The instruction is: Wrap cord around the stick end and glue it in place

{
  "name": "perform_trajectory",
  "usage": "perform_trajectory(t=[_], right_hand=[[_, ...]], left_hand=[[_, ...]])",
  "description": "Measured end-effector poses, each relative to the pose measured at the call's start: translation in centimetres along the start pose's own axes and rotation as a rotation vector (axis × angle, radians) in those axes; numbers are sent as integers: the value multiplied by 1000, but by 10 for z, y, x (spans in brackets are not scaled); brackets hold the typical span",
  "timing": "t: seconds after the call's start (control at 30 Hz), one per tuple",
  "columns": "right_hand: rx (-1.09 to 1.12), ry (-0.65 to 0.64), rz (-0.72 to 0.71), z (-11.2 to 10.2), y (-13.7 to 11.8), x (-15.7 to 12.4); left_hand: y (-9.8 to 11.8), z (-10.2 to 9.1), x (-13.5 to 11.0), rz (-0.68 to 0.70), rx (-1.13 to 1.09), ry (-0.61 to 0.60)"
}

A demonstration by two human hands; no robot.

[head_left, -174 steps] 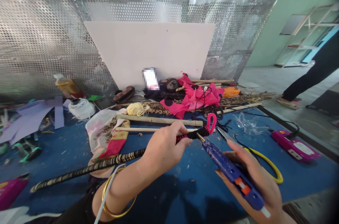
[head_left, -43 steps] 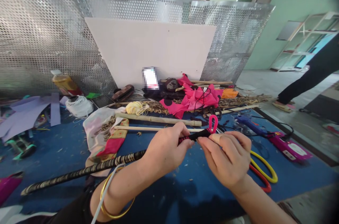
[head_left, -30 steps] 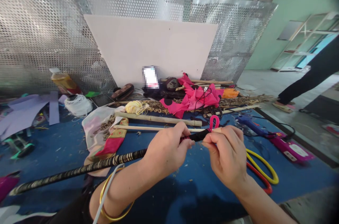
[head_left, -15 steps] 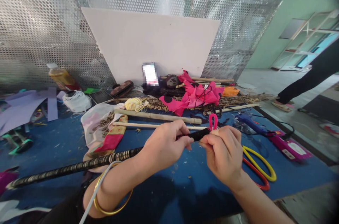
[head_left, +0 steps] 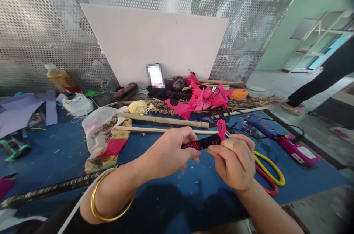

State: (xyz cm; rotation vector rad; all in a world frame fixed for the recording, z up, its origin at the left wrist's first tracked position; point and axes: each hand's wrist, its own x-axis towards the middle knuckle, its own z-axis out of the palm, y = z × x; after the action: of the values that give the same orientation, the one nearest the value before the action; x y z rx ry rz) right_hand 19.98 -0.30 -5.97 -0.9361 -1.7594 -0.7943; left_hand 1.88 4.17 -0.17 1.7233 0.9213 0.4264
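A long stick [head_left: 66,185] wrapped in black and pale bands comes in from the lower left and passes behind my left forearm. My left hand [head_left: 173,149] is closed round its far part, where black winding shows pink stripes. From the tip of this part stands a pink loop [head_left: 221,128]. My right hand [head_left: 236,160] pinches thumb and forefinger together at the lower edge of the wound end; what lies between the fingertips is too small to make out. Beside that hand are the red and yellow loop handles [head_left: 282,182] of what look like scissors, partly hidden by it.
Bamboo sticks [head_left: 166,120] lie beyond my hands, with yellow yarn [head_left: 139,107] and pink cloth [head_left: 199,97] behind. A blue glue gun [head_left: 260,127] lies at the right. White string [head_left: 77,105] and purple sheets [head_left: 22,108] are at the left. A person's leg [head_left: 318,82] stands beyond the table.
The stick's wound end has turned, so pink stripes now show on the black. Its near end has dropped and shifted left. Both hands keep nearly the same place and pose.
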Motion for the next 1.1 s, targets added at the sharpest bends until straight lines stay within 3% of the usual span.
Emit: perform_trajectory(t=[0.3,0.5,0.93,1.1], right_hand=[[22,23,-39,0,2,-7],[7,-28,-78,0,6,-12],[-26,-75,-248,-11,4,0],[73,-135,-181,-16,2,-11]], left_hand=[[3,-4,1,-9,-35,-23],[6,-6,-3,69,294,113],[-1,11,1,56,419,402],[3,9,-2,61,431,430]])
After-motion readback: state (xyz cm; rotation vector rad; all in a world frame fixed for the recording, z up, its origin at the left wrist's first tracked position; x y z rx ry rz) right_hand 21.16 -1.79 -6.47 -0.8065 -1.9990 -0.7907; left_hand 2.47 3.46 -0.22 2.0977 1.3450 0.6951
